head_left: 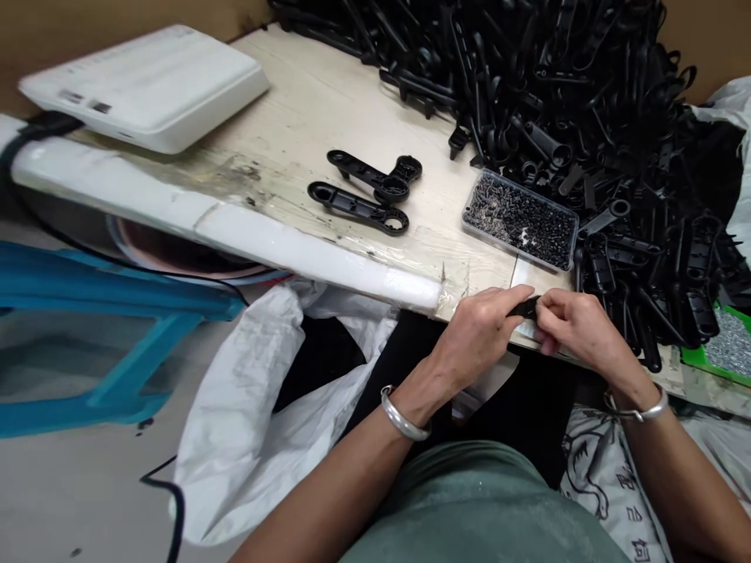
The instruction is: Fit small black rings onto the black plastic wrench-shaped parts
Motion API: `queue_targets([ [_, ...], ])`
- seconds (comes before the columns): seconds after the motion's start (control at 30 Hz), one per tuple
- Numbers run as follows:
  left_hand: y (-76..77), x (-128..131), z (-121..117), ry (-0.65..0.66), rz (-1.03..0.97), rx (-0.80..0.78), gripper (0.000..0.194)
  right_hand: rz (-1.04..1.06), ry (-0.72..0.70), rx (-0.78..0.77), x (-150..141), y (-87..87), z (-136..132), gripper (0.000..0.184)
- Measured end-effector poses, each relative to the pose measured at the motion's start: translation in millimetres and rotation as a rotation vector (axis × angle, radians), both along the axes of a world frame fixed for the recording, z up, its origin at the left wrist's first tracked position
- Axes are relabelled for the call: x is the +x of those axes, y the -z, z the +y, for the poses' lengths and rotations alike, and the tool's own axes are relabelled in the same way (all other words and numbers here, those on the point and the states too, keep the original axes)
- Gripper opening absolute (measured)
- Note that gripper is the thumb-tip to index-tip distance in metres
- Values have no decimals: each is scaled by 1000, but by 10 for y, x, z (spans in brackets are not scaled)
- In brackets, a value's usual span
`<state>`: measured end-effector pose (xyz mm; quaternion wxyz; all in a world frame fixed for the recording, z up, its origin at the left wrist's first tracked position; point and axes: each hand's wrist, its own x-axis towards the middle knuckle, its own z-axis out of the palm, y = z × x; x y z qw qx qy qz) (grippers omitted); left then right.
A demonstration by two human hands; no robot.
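Observation:
My left hand [484,328] is closed round one end of a small black plastic part [524,308] at the front edge of the table. From the other side my right hand [578,324] pinches the same part, its fingertips curled against it. Most of the part is hidden by my fingers. Just beyond my hands lies a clear plastic box [516,260] filled with tiny black pieces [528,219]. Black arm-shaped plastic pieces [357,207] with ringed ends rest on the table to the left of the box.
A large heap of black plastic parts [528,78] covers the back and right. A white device [146,86] with a cable sits at the left. White foam [317,258] lines the front edge. A green tray [695,357] of small metal pieces stands far right; a blue stool [141,344] is below.

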<state>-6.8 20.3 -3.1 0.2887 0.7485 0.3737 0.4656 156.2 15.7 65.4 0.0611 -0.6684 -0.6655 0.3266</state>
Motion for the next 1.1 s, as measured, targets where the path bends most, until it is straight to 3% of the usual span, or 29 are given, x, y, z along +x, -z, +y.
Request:
queue_targets([
  [0.13,-29,-3,-34,-71,-59,0,34,380,171,-43,73,34,-67,23],
  [0.33,-122,33,-117,-223,-136,36,28,783,402,162,32,106,-227,46],
  [0.5,-176,69,-185,-303,-133,71,24,1071,487,185,-146,200,-259,48],
  [0.83,-244,99,-287,-299,-232,16,25,1183,615,253,-340,163,-189,41],
  [1.1,-245,79,-309,-338,-213,-57,25,1272,664,185,-423,200,-179,44],
])
